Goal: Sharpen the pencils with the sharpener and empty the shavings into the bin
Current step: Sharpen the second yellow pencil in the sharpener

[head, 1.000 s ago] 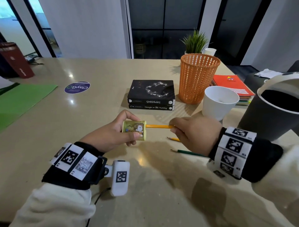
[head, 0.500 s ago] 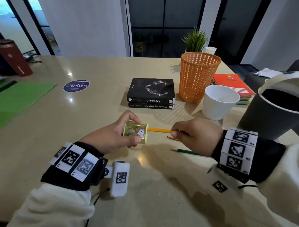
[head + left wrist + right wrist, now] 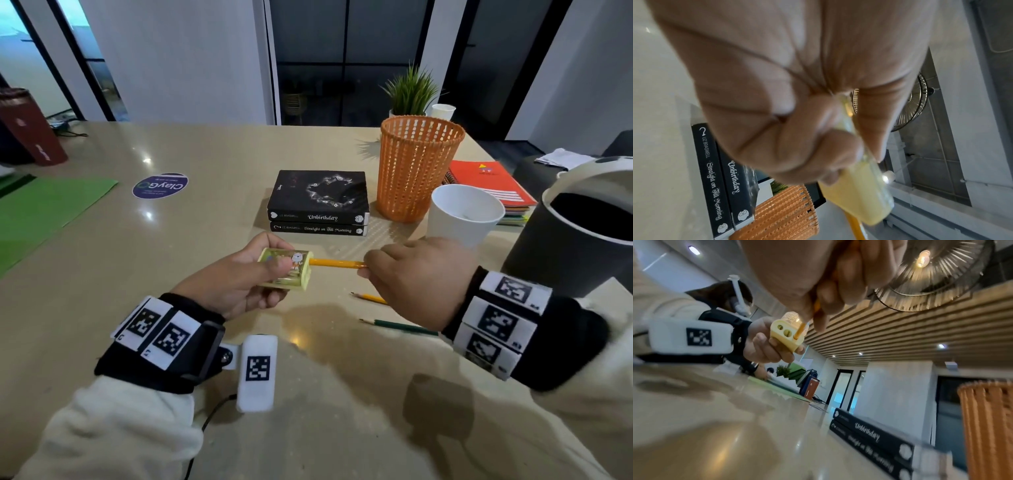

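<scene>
Sharpener [image 3: 286,270]: gripped by the left hand [image 3: 236,277], above the table [image 3: 205,240].
Pencil [image 3: 337,263]: orange, pinched by the right hand [image 3: 416,277], tip inside the sharpener.
Room: bin [image 3: 579,236] near right; spare pencils [image 3: 400,327] under the right hand.

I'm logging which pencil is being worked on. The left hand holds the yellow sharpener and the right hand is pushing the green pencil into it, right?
Not quite. The left hand holds the sharpener, but the right hand pushes in an orange pencil. The head view shows the green pencil lying on the table.
</scene>
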Demonstrator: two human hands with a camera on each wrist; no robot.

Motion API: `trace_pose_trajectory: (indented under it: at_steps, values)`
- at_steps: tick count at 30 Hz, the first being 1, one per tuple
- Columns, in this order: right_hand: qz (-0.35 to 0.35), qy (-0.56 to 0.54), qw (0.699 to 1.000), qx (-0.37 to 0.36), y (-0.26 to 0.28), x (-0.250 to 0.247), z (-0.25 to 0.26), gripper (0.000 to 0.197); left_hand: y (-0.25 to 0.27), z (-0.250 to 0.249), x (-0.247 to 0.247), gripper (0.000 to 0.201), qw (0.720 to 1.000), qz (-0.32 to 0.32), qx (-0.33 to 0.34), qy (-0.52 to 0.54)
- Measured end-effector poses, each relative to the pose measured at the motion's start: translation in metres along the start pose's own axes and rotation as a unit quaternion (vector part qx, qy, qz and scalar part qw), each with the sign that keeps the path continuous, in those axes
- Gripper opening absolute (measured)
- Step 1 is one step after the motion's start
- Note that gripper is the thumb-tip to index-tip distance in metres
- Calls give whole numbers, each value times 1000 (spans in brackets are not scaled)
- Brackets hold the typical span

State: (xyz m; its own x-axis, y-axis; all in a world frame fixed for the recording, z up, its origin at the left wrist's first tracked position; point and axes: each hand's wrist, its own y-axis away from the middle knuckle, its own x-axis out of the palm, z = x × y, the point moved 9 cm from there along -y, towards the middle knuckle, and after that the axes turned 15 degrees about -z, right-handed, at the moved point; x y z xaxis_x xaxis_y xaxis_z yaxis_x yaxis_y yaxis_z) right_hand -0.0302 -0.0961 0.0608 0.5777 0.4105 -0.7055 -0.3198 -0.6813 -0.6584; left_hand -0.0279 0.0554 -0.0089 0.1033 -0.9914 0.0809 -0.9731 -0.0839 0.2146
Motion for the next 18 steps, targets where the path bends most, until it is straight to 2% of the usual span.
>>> trace_pose_trajectory:
  at_steps: [2, 4, 6, 7, 8, 9, 10, 13, 15, 18]
  values:
    - [15, -52, 997, 55, -1, 0, -7, 36, 1, -3, 1, 31, 999, 11, 16, -34]
    - [71, -123, 983, 120, 2, 9, -14, 38, 3, -7, 2, 40, 995, 25, 52, -84]
    - [166, -219, 935, 225, 13, 26, -21, 39, 7, -13, 3, 46, 988, 39, 84, -127]
    - [188, -254, 911, 267, 16, 29, -23, 38, 8, -15, 3, 47, 985, 42, 91, -137]
    - [192, -273, 898, 285, 17, 29, -24, 36, 8, -16, 3, 47, 984, 44, 95, -142]
    - [192, -271, 901, 280, 16, 28, -23, 35, 8, -16, 4, 47, 984, 42, 94, -142]
    - [190, -245, 916, 256, 13, 26, -22, 33, 6, -16, 4, 47, 986, 40, 90, -136]
    - [119, -93, 979, 135, 1, 10, -15, 28, 4, -14, 6, 42, 993, 30, 63, -92]
    - [60, -52, 994, 72, -2, 0, -8, 27, 4, -13, 6, 34, 996, 19, 46, -73]
    - [-18, -39, 999, 3, -2, -9, 0, 27, 4, -10, 5, 23, 998, 17, 29, -57]
